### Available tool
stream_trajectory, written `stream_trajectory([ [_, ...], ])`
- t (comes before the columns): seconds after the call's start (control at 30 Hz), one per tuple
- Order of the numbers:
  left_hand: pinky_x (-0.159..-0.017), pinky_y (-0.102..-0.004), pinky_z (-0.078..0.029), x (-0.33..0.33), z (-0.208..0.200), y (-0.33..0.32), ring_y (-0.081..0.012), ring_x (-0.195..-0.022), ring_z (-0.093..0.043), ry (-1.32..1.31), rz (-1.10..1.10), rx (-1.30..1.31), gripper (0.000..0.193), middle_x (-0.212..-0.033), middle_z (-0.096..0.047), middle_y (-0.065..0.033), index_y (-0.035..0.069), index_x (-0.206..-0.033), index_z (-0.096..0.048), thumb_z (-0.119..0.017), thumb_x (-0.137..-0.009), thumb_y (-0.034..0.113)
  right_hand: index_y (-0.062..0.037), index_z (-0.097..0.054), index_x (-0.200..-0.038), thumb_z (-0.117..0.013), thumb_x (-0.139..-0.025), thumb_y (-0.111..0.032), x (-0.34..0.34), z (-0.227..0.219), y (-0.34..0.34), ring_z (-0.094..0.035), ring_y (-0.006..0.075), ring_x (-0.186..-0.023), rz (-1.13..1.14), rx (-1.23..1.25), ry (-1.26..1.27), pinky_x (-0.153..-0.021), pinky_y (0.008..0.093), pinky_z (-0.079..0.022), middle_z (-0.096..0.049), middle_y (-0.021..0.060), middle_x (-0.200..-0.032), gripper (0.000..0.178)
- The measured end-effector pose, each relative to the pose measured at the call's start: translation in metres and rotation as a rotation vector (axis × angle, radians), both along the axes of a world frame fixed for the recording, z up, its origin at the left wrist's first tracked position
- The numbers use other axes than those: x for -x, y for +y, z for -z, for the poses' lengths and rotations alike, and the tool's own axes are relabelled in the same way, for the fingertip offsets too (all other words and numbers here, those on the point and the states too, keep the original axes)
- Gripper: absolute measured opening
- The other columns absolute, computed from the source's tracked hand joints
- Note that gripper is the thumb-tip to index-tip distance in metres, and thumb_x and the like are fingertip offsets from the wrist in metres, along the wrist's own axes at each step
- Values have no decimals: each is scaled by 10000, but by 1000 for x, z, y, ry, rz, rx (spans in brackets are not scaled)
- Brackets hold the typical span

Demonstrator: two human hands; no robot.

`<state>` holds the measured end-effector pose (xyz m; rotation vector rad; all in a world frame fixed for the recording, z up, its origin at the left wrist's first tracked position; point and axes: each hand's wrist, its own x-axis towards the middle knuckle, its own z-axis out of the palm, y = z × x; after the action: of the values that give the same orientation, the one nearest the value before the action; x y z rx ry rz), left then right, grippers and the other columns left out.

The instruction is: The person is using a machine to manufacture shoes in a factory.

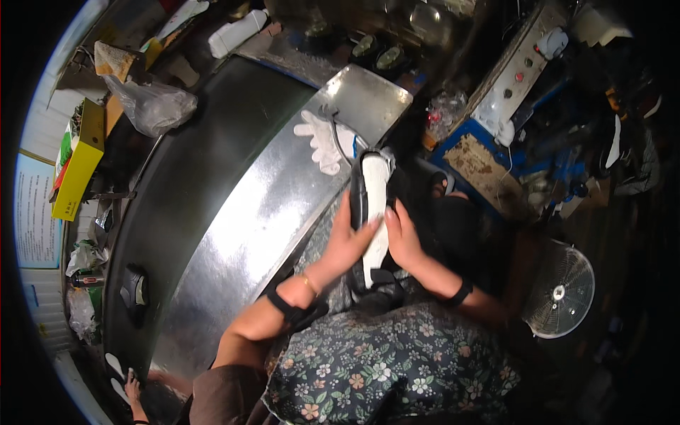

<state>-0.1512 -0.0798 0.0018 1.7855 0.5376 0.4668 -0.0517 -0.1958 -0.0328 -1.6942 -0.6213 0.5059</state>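
Note:
A dark shoe (359, 195) lies sole-up over my lap, its long white sole (375, 244) facing me. My left hand (347, 241) grips it from the left, with the thumb laid across the sole. From the right, my right hand (404, 239) closes on the other edge, thumb pressed near the middle of the sole. Both hands' fingers are partly hidden under the shoe. Just beyond the shoe's far end, a white glove (316, 142) rests on the shiny metal table (234, 219). A bent dark rod or handle (340, 138) lies beside the glove.
Left of the table runs a dark green conveyor belt (205, 134) carrying another dark shoe (133, 290). At the lower left, another person's hand (132, 386) is near white soles (115, 367). A round fan (559, 292) stands right; a blue-framed machine (478, 159) is at far right.

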Motion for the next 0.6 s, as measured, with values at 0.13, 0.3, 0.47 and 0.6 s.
stream_trajectory([
  [0.13,-1093,-341,-352,28,-33,-12,-242,-1309,-439,63,123,463,1004,-1426,-428,-176,-52,-1516,-130,-788,-824,255,109,-347,-1406,-413,-1064,-291,-8,-21,0,-507,223,-1206,-54,-131,178,-1011,332,-404,-532,199,-1329,530],
  [0.3,-1018,-352,-430,37,-51,28,-245,-1172,-561,-117,22,824,793,-1284,-566,-162,-53,-1434,-356,-762,-767,84,29,-363,-1445,-466,-1047,-330,-56,-59,12,-605,157,-1026,-399,-76,369,-768,271,-534,-586,129,-1236,546],
  [0.47,-1007,-372,-452,73,-42,78,-322,-1150,-601,361,-241,-456,928,-1336,-533,-286,-88,-1450,-289,-821,-743,190,-2,-668,-1133,-623,-939,-188,-228,-139,-60,-686,213,-818,-69,93,-568,-800,324,-534,-718,144,-978,273],
  [0.6,-1005,-549,-415,113,-28,68,-519,-1233,-460,548,22,-943,865,-1400,-375,-392,14,-1506,-259,-703,-859,377,-69,-701,-891,-624,-863,-176,-345,-232,-175,-618,335,-928,487,579,-1293,-809,412,-502,-666,130,-963,135],
])
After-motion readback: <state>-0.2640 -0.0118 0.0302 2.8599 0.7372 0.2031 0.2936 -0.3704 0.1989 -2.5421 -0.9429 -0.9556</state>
